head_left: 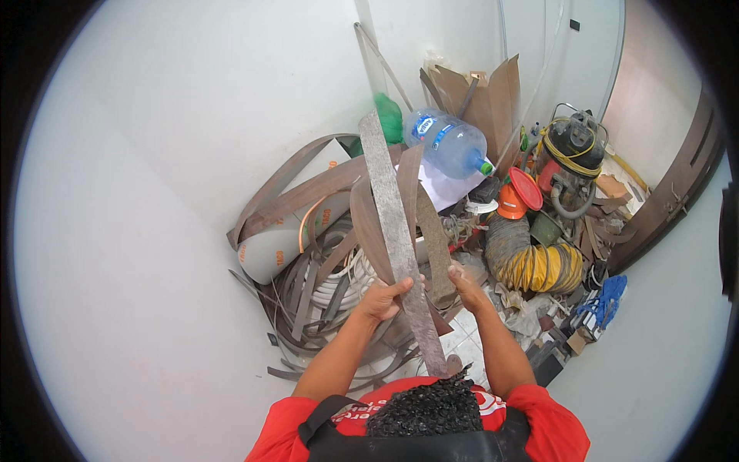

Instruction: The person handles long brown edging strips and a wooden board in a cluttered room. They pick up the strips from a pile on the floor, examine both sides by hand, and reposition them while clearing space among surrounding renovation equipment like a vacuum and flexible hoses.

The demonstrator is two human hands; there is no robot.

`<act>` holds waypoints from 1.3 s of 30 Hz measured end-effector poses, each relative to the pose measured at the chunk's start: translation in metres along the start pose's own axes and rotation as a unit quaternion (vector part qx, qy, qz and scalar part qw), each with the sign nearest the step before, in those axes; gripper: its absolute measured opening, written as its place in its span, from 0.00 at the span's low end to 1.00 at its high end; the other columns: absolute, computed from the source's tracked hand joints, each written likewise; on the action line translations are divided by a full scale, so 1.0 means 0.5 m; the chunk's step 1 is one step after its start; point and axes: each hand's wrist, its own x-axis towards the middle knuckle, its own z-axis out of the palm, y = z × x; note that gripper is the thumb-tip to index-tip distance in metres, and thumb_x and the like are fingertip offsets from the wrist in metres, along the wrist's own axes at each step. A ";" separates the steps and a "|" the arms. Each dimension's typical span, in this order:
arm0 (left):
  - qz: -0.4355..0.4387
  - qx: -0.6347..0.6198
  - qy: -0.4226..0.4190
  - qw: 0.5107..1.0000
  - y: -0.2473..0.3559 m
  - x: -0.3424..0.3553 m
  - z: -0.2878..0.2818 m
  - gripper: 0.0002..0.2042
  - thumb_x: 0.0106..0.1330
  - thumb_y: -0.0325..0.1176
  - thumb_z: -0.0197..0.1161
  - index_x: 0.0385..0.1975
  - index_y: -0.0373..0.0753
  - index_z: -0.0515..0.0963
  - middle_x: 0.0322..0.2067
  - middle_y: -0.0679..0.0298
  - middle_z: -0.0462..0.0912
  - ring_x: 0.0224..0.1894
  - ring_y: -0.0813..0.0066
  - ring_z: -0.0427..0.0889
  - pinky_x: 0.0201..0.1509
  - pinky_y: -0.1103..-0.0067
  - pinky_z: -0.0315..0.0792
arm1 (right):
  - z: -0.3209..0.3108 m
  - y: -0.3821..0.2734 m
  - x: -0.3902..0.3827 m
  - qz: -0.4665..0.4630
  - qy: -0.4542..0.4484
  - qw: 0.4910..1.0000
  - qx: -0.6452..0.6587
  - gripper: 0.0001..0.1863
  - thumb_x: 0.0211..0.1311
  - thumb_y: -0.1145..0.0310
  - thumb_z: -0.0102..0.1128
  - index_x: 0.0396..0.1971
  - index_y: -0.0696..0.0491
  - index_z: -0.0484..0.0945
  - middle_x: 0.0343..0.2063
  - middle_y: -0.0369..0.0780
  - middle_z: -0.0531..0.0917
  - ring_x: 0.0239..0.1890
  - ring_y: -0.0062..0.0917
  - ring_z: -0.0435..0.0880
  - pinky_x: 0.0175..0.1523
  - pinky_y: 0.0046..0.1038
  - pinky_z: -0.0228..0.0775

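My left hand (382, 300) is closed around a long, mottled grey strip (392, 200), its thumb across the front. The strip stands tilted, its far end up by the wall and its near end by my chest. A curved brown strip (368, 227) passes behind it near my fingers; whether I grip that one too is hidden. My right hand (468, 289) pinches the right edge of a shorter, speckled brown strip (433, 242). Beyond my hands, more wide brown strips (308, 192) bend across a white roll with orange print (269, 250).
Coiled strips and white hose (350, 281) lie at left. Behind stand a large blue water bottle (450, 144) and cardboard (485, 100). At right are an orange-red cone-like container (510, 204), a yellow-grey flexible duct (531, 262), a vacuum cleaner (573, 146) and a blue bundle (610, 299).
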 end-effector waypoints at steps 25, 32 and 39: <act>0.282 0.213 0.275 0.894 -0.100 0.117 -0.012 0.32 0.64 0.42 0.71 0.62 0.33 0.67 0.52 0.57 0.78 0.52 0.67 0.79 0.56 0.72 0.74 | 0.031 -0.076 0.031 -0.054 -0.122 0.982 -0.131 0.32 0.51 0.66 0.71 0.57 0.60 0.73 0.50 0.41 0.81 0.51 0.22 0.77 0.58 0.28 0.68; 0.127 0.119 0.177 0.969 -0.097 0.117 -0.002 0.28 0.68 0.41 0.67 0.62 0.34 0.67 0.53 0.58 0.78 0.52 0.65 0.79 0.53 0.69 0.75 | 0.001 -0.042 0.044 -0.092 -0.118 0.965 -0.213 0.28 0.61 0.59 0.67 0.56 0.60 0.75 0.49 0.43 0.82 0.51 0.23 0.77 0.58 0.28 0.68; 0.015 0.284 0.016 0.959 -0.173 0.216 0.048 0.35 0.67 0.45 0.68 0.66 0.34 0.61 0.59 0.55 0.74 0.57 0.66 0.76 0.57 0.69 0.72 | -0.108 0.006 -0.103 -0.020 0.061 0.998 -0.019 0.29 0.63 0.57 0.65 0.59 0.60 0.73 0.49 0.42 0.83 0.51 0.24 0.78 0.58 0.30 0.69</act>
